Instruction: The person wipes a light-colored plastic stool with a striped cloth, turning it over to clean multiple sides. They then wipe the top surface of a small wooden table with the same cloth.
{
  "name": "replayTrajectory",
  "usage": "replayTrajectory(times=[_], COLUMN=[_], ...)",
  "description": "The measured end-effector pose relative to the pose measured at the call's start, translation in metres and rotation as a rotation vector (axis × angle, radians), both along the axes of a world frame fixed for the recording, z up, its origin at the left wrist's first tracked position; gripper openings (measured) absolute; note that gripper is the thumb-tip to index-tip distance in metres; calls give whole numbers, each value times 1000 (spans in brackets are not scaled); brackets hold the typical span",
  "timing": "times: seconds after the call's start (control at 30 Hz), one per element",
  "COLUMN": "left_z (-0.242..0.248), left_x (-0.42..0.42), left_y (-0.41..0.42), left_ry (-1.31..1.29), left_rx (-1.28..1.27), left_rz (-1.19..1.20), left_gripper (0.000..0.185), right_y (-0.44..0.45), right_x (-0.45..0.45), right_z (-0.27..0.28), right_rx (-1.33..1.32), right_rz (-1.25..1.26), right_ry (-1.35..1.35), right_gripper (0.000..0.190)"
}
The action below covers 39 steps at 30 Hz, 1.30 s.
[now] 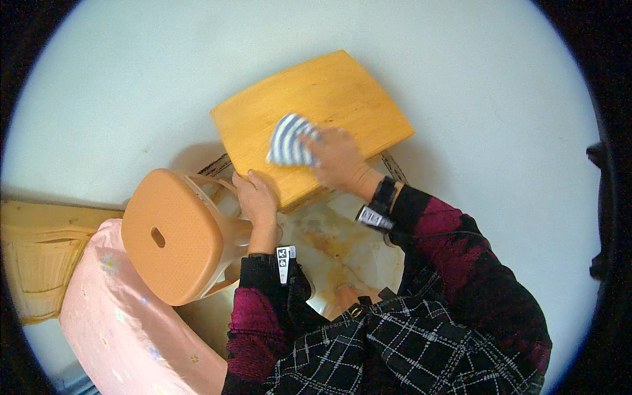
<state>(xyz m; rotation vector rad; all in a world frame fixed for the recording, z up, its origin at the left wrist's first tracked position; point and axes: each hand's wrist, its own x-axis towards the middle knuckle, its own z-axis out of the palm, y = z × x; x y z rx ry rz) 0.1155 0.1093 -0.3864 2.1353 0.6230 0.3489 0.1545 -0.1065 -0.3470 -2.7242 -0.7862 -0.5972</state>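
Observation:
A yellow wooden board [316,94], like the top of a small table or stool, lies tilted before me against a pale wall. My right hand [340,155] presses a blue-and-white striped cloth [292,140] on its surface, left of the middle. The hand is slightly blurred. At the board's lower left corner, my left hand [256,195] grips the edge; its fingertips are partly hidden. An orange plastic stool [173,237] with a slot in its seat stands just left of that hand.
Pink patterned fabric [123,316] spreads at the lower left, beside a wooden headboard or panel [44,261]. The pale wall [474,98] rises behind the board. Marble-patterned floor [335,242] shows below it.

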Motion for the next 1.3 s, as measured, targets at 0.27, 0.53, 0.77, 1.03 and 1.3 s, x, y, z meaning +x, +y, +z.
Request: replayTrajectory(times=[0.27,0.53,0.77,1.03,1.3], left_z=[7,1,-4,-8,2], left_x=[-1,4,5,3,1], left_y=[0,0,3,7,7], left_ry=[-6,-29,29,13,45], left_rx=[-31,-44,-28,-18,-49], left_rz=[-16,-3,-3,-33,-32], left_gripper=[50,49,54,54,52], right_y=[-113,-62,-30,-125,-83], right_x=[28,-39,-51,20,5], right_z=[7,1,7,11,-1], right_rx=[-84,-65,-2,-9,-76], right_rz=[-640,-299,-61,-637,-498], right_ry=[36,70,96,196,120], right_gripper=[60,68,67,60,53])
